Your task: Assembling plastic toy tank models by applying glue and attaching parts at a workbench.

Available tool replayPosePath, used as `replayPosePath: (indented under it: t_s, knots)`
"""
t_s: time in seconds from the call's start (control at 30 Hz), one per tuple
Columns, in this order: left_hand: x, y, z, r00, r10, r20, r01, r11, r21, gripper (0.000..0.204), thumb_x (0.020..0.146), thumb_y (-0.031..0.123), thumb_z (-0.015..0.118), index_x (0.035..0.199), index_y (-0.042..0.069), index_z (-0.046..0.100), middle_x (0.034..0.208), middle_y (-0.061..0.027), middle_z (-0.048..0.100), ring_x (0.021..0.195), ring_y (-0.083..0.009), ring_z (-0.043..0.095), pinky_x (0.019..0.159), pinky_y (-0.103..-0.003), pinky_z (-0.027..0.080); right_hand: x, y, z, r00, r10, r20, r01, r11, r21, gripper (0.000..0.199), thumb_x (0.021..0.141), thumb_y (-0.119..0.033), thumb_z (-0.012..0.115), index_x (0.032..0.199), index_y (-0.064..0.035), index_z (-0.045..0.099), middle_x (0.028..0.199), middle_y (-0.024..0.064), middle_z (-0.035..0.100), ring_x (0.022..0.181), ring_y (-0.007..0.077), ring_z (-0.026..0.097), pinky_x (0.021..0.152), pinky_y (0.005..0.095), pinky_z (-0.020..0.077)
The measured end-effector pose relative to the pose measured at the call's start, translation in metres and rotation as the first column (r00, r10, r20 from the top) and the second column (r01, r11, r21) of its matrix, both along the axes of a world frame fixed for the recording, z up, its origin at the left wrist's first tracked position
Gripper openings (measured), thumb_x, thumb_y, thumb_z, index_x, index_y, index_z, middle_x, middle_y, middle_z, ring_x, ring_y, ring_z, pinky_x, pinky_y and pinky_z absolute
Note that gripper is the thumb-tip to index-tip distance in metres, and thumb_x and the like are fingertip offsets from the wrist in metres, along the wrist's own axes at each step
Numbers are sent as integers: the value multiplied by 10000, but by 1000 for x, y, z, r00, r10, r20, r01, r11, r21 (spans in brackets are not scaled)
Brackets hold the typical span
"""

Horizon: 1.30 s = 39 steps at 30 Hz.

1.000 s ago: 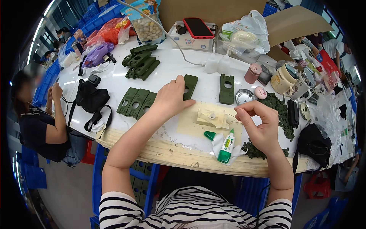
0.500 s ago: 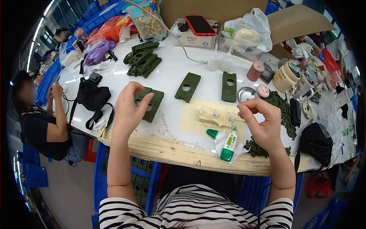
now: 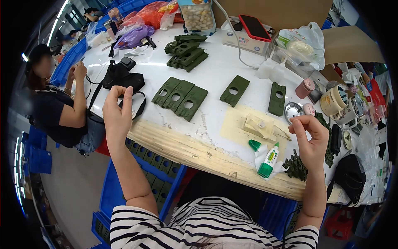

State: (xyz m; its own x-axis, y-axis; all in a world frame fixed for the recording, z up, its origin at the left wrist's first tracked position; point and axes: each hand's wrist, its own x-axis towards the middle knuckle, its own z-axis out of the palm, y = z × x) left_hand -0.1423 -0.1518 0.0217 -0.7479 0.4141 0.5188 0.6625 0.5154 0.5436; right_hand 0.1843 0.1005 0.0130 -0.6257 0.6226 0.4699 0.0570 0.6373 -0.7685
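Raised near the table's front edge, my left hand [image 3: 118,110] is empty, its thumb and fingers apart. To its right, three dark green plastic plates with round holes [image 3: 175,97] lie side by side. My right hand [image 3: 311,139] hovers at the right with thumb and index fingertip together; whether something small is between them I cannot make out. Beside it are a cream-coloured block fixture [image 3: 259,125] on a yellowish sheet, a white-and-green glue bottle [image 3: 268,161] on tissue, its green cap [image 3: 254,144], and a pile of small dark green parts [image 3: 296,167].
Two single green plates [image 3: 235,90] [image 3: 277,98] lie farther back, behind the fixture. A stack of plates [image 3: 186,53] stands at the back. A black bag [image 3: 120,74] is at left, mugs [image 3: 334,101] at right. Below the edge is a blue crate [image 3: 110,186]. Another person [image 3: 58,103] sits at left.
My left hand has moved left, away from the green plates, which now show in full as a row of three. The whole view has shifted; my right hand keeps its pinched shape.
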Motion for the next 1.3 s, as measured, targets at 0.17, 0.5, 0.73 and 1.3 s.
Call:
replayPosePath:
  t_s: [0.17, 0.5, 0.73, 1.3]
  knots:
    - [1, 1, -6, 991, -134, -10, 134, 986, 94, 307, 939, 278, 560, 823, -7, 554, 702, -81, 570, 576, -134, 427, 535, -288, 362, -2, 1, -3, 1000, 0, -4, 0, 1000, -14, 96, 865, -43, 613, 838, 45, 642, 689, 42, 635, 628, 76, 593, 602, 201, 455]
    - [46, 54, -49, 914, -404, -40, 364, 858, -362, 603, 682, 400, 808, 1009, 31, 460, 1132, -225, 507, 1210, -412, 421, 967, -430, 364, -3, 2, -4, 1000, 0, 9, 0, 1000, -6, 91, 863, -36, 612, 834, 44, 641, 687, 42, 633, 626, 75, 590, 602, 201, 456]
    - [48, 68, -55, 970, -232, 79, 243, 873, -423, 656, 665, 435, 803, 1053, 65, 424, 1318, -348, 354, 1306, -493, 268, 998, -683, 206, -2, 1, 1, 1000, 11, 15, -11, 999, 31, 95, 858, -38, 618, 828, 49, 639, 698, 62, 640, 627, 98, 609, 599, 213, 464]
    - [2, 98, -37, 951, -305, -57, 286, 933, -219, 516, 769, 409, 728, 1060, 40, 514, 1031, -186, 569, 969, -378, 527, 916, -490, 375, 0, 1, 3, 1000, 8, -5, -7, 999, 49, 97, 844, -48, 637, 816, 46, 639, 676, 66, 639, 601, 96, 586, 589, 219, 468]
